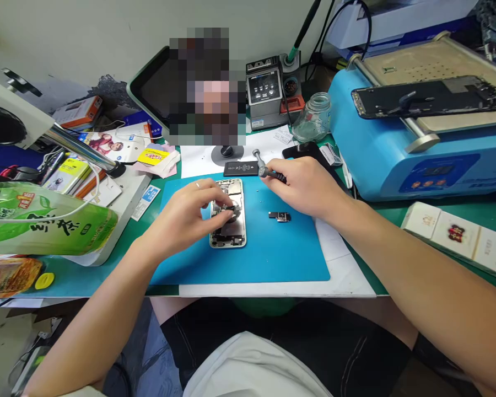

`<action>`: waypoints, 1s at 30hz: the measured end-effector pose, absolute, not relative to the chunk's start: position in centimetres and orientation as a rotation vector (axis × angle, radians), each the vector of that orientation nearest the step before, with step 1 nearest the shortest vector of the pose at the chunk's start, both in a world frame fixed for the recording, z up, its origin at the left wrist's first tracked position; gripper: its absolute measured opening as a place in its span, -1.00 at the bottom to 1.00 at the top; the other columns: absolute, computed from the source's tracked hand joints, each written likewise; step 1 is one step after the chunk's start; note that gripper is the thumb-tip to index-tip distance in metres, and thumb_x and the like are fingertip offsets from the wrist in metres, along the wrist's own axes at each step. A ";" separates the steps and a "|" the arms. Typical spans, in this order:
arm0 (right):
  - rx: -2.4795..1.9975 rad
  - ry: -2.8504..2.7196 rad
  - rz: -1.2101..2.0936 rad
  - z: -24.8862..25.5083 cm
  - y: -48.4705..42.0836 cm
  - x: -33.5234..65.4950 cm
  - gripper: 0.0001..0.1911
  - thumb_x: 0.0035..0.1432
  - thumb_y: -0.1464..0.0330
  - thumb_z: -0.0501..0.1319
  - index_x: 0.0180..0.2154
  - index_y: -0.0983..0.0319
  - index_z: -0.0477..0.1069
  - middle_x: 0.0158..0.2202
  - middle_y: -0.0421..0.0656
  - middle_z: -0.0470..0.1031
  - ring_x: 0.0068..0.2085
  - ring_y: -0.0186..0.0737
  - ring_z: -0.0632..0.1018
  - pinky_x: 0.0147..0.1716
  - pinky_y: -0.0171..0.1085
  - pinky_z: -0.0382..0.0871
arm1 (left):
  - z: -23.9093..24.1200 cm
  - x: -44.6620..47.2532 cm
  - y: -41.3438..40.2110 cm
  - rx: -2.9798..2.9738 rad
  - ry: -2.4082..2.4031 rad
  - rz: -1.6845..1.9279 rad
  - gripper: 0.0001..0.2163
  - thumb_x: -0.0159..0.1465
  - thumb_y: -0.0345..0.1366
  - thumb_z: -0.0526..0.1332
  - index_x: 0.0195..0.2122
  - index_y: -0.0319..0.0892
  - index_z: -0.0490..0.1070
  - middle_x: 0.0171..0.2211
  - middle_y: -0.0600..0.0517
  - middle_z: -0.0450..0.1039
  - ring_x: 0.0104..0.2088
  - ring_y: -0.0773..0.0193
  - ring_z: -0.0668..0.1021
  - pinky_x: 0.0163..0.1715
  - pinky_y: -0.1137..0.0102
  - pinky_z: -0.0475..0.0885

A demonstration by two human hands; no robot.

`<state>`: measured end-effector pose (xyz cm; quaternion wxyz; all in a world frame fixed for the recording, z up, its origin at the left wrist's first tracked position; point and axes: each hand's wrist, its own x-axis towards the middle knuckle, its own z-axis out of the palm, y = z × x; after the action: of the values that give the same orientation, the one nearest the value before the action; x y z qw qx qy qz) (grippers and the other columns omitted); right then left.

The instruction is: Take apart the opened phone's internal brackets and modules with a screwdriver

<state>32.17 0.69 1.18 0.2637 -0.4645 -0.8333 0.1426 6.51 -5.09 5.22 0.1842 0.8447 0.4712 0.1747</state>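
Observation:
My left hand [190,209] is over an opened phone body [236,237], thumb and index finger closed round a small dark part [235,209] whose kind I cannot make out. The phone lies upright on a blue mat [240,270], its inner boards showing. My right hand [303,184] grips a screwdriver [275,175] with a dark handle and metal end, just beyond the phone's upper right. Another metal tool end [256,154] shows beside it. A small phone module [280,216] lies on the mat below my right hand. Behind the phone is a black battery [240,168].
A blue heating machine [397,160] at right carries a phone screen [425,96]. A soldering station [264,94], glass jar [314,118] and tilted tablet [149,91] stand behind. At left are a green tea bottle [45,220] and microscope stand [86,146]; at right, a white box [454,237].

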 end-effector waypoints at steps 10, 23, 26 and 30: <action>-1.269 -2.324 0.392 1.3 0.7 31.6 -0.75 0.34 0.27 0.15 -0.30 0.20 0.54 -0.46 -0.13 0.56 -0.45 -0.18 0.52 -0.43 -0.23 0.17 | 3.6 4.2 -7.3 2.349 1.308 0.351 -0.95 0.38 -0.35 0.29 -0.17 -0.15 0.55 -0.22 0.05 0.53 -0.15 0.19 0.53 -0.10 0.28 0.38; -1.090 -2.422 0.334 0.7 0.6 31.6 -0.81 0.32 0.31 0.18 -0.17 0.15 0.58 -0.27 -0.11 0.71 -0.30 0.01 0.68 -0.32 -0.11 0.46 | 3.3 4.0 -7.7 2.397 1.318 0.248 -0.95 0.38 -0.34 0.29 -0.19 -0.16 0.54 -0.20 0.02 0.54 -0.14 0.11 0.54 -0.11 0.21 0.40; -1.049 -2.449 0.312 0.5 0.4 31.6 -0.80 0.33 0.31 0.18 -0.14 0.15 0.58 -0.30 -0.12 0.71 -0.34 0.00 0.68 -0.38 -0.11 0.46 | 3.2 3.8 -7.7 2.382 1.314 0.258 -0.93 0.38 -0.33 0.28 -0.17 -0.16 0.54 -0.19 0.01 0.53 -0.14 0.11 0.54 -0.09 0.22 0.40; -0.908 -2.491 0.288 0.4 0.0 31.6 -0.81 0.34 0.35 0.17 -0.14 0.14 0.58 -0.34 -0.15 0.70 -0.39 -0.06 0.67 -0.43 -0.14 0.44 | 3.2 2.6 -7.8 2.361 1.300 0.352 -0.89 0.40 -0.34 0.25 -0.09 -0.17 0.54 -0.16 -0.01 0.52 -0.12 0.15 0.53 -0.07 0.24 0.40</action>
<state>31.63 -0.01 0.42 0.2352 -0.3310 -0.9078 0.1048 2.60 -7.75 3.19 0.2100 0.8493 0.4675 0.1266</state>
